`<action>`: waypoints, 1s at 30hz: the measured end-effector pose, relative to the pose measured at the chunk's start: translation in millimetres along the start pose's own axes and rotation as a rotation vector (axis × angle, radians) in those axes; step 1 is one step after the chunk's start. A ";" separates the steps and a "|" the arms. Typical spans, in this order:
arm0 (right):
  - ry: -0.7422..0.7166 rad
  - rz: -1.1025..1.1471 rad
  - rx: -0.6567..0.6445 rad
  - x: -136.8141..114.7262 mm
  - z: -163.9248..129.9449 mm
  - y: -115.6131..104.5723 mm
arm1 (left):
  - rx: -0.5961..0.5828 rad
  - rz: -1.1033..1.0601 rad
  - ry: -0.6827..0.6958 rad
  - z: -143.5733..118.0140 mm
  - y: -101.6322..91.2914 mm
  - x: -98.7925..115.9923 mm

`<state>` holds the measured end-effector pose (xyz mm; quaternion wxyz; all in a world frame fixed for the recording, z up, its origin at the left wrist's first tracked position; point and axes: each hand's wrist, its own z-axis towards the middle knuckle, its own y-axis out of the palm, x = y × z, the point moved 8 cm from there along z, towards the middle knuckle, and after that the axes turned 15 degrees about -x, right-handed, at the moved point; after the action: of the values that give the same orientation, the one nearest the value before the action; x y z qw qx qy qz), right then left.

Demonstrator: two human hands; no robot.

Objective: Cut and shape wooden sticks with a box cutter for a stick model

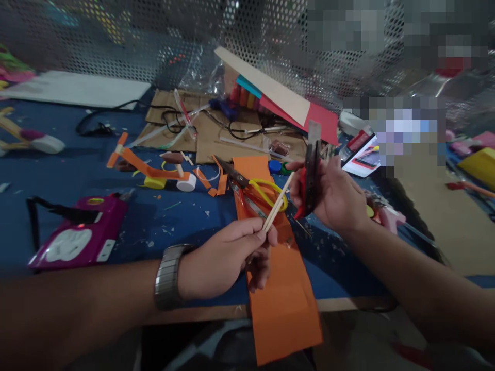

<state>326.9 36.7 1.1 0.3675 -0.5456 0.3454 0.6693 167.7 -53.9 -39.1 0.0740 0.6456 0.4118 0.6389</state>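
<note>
Far left: a magenta box-shaped device (77,234) is laid on the blue table (77,175), with a black strap running off its left end. Behind it, a white board (77,88) is seen flat near the perforated metal screen (154,36).

Left of centre: an orange paper-and-stick model (154,170) with a yellow and white roll at its base is set on the table; orange paper scraps are scattered just beside it. Brown cardboard sheets (209,131) and black cable are spread behind.

Centre: a long orange paper strip (282,293) is draped over the table's front edge. Yellow-handled scissors (255,190) are laid on its upper part. The left hand (228,257), a metal watch at its wrist, is closed in a pinch around the lower end of a thin wooden stick (277,202). The stick is held tilted, rising to the right above the strip and scissors, its upper end close to the right hand.

Right of centre: the right hand (332,198) is closed around a red-and-black cutter (310,175), held upright just beside the stick's tip; whether blade and stick touch cannot be told. Tilted sheets of coloured card (286,100) are propped behind.

Right: a red-and-white packet (361,149) and a yellow block (479,165) are seen at the table's far side.
</note>
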 end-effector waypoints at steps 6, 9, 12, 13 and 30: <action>-0.090 -0.199 0.045 -16.8 -2.8 -10.2 | 0.095 0.030 0.088 -2.9 -3.6 5.3; -0.142 -0.321 -0.060 -26.2 -6.2 -0.1 | 0.125 0.092 0.112 -6.1 -3.4 10.8; -0.165 -0.443 -0.199 -29.2 -8.2 10.5 | 0.165 0.146 0.159 -8.8 -3.4 17.6; -0.178 -0.479 -0.239 -30.0 -8.5 13.0 | 0.174 0.162 0.175 -9.3 -3.1 19.4; -0.137 -0.682 -0.399 -28.2 -5.0 26.0 | 0.227 0.187 0.121 -12.3 -6.0 16.2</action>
<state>310.6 16.3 29.6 0.4774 -0.6438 -0.0177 0.5978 151.7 -45.2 -28.3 -0.0844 0.6458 0.4231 0.6299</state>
